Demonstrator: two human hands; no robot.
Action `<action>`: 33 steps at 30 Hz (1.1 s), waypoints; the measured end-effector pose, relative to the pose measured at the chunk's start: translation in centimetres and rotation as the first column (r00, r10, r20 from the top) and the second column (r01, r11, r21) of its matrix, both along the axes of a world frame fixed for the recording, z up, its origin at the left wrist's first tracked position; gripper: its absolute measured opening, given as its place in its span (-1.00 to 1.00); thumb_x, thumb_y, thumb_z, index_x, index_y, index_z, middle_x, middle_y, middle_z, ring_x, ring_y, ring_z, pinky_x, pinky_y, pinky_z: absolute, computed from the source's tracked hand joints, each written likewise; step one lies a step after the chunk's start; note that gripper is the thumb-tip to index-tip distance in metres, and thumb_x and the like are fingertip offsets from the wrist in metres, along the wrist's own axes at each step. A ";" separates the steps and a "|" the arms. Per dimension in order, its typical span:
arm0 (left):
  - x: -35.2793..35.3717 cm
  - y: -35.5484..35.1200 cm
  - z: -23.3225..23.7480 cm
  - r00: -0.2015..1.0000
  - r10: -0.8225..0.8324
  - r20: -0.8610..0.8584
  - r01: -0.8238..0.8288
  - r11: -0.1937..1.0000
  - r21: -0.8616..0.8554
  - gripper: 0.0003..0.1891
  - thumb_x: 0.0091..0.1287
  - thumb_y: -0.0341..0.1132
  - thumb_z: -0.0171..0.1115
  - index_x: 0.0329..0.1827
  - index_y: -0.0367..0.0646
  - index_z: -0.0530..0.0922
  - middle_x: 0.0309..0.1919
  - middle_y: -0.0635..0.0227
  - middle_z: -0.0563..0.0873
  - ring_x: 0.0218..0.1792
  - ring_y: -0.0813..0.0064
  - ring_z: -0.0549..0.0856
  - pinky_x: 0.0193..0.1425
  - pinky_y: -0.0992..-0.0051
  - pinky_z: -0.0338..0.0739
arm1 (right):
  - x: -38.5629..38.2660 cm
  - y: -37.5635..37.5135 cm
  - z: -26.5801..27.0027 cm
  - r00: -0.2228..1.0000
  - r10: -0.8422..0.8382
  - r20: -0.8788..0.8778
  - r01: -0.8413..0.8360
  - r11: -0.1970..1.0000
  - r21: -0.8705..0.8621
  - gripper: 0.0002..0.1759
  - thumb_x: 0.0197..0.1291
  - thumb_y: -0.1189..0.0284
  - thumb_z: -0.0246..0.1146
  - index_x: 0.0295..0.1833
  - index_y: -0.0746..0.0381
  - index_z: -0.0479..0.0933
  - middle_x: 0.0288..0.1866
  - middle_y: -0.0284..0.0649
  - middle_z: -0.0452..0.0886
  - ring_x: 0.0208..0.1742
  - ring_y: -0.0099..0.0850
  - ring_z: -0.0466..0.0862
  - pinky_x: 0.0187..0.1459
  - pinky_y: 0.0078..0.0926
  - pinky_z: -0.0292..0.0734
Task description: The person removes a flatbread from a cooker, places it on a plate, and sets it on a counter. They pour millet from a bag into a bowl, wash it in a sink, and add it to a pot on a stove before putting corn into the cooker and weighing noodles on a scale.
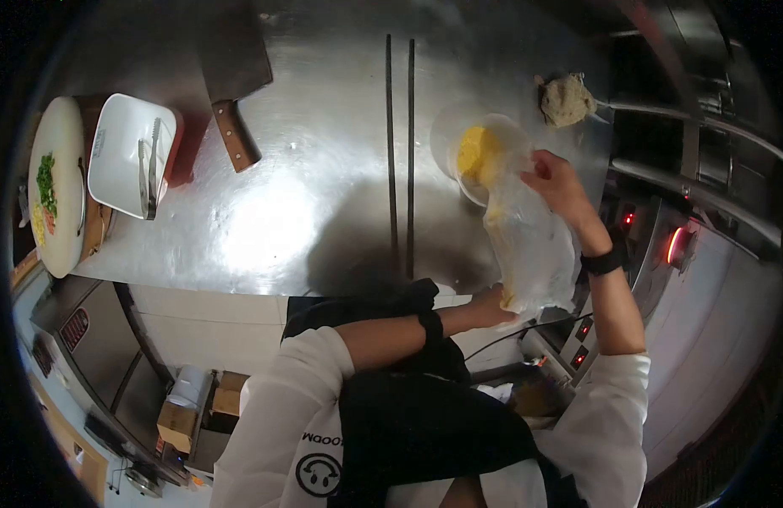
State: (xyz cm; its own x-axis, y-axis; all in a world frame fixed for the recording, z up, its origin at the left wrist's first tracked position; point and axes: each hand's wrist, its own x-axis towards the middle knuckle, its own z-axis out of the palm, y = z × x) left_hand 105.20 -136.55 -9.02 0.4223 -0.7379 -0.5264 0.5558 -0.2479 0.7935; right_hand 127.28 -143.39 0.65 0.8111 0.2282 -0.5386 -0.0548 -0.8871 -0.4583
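A clear plastic bag (534, 245) hangs between my two hands, stretched from the counter's front edge up to a white bowl (471, 193). My left hand (488, 309) is closed around the bag's lower end, where some yellow stuff shows through the plastic. Up at the bowl's right side, my right hand (564, 188) pinches the bag's other end between thumb and fingers. Yellow, powdery-looking food (474, 151) lies in the bowl, and the bag overlaps the rim in this view.
Two long dark chopsticks (391, 144) lie left of the bowl; a crumpled cloth (567, 100) sits beyond it. Farther left are a wooden-handled cleaver (236, 137), a white container (112, 140) with tongs (148, 173), and an oval plate (67, 127) of chopped food. Metal rails (696, 190) stand right.
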 end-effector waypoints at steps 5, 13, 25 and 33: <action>-0.5 1.1 0.5 0.993 -0.004 0.116 -0.010 0.992 0.126 -0.14 -0.01 0.00 0.28 0.26 -0.29 0.08 0.14 -0.19 0.30 0.18 -0.07 0.29 0.24 0.18 0.18 | -3.3 -1.3 2.1 0.985 -0.113 -0.130 0.139 0.967 0.214 -0.77 0.12 0.46 0.16 -0.13 0.36 0.47 -0.40 -0.41 0.46 -0.37 -0.66 0.35 -0.33 -0.66 0.31; 4.8 4.0 0.3 0.759 0.651 0.002 -0.643 0.751 -0.150 -0.31 0.17 -0.23 0.21 0.26 -0.25 0.03 0.11 0.06 0.33 0.18 0.27 0.34 0.26 0.34 0.20 | -3.7 -1.8 1.7 0.986 -0.124 -0.116 0.158 0.916 0.369 -0.79 0.20 0.48 0.07 -0.10 0.35 0.49 -0.32 -0.40 0.51 -0.28 -0.65 0.41 -0.19 -0.69 0.33; 7.0 3.2 2.3 0.905 0.328 -0.270 -0.403 0.864 -0.303 -0.51 0.22 -0.08 0.17 0.09 -0.24 0.36 -0.10 0.29 0.57 -0.01 0.49 0.51 0.13 0.43 0.36 | 0.9 -0.5 0.5 0.977 -0.125 -0.172 0.177 0.927 0.330 -0.73 0.23 0.36 0.07 -0.14 0.36 0.51 -0.36 -0.41 0.52 -0.32 -0.65 0.40 -0.25 -0.65 0.35; 6.2 3.0 6.7 0.684 0.226 -0.693 -0.668 0.576 -0.472 -0.58 0.34 -0.19 0.01 0.16 -0.24 0.25 0.05 0.23 0.50 0.02 0.35 0.54 0.05 0.37 0.45 | 2.4 -0.2 -0.1 0.961 -0.114 -0.251 0.187 0.939 0.288 -0.66 0.23 0.27 0.09 -0.09 0.34 0.49 -0.24 -0.33 0.55 -0.20 -0.59 0.45 -0.11 -0.62 0.34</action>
State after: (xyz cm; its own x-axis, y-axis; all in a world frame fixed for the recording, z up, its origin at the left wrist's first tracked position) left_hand 111.43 -133.52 -2.33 0.6280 -0.7430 -0.2315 0.7780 0.6064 0.1642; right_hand 129.70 -143.56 0.54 0.7129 0.2964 -0.6356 -0.3112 -0.6784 -0.6655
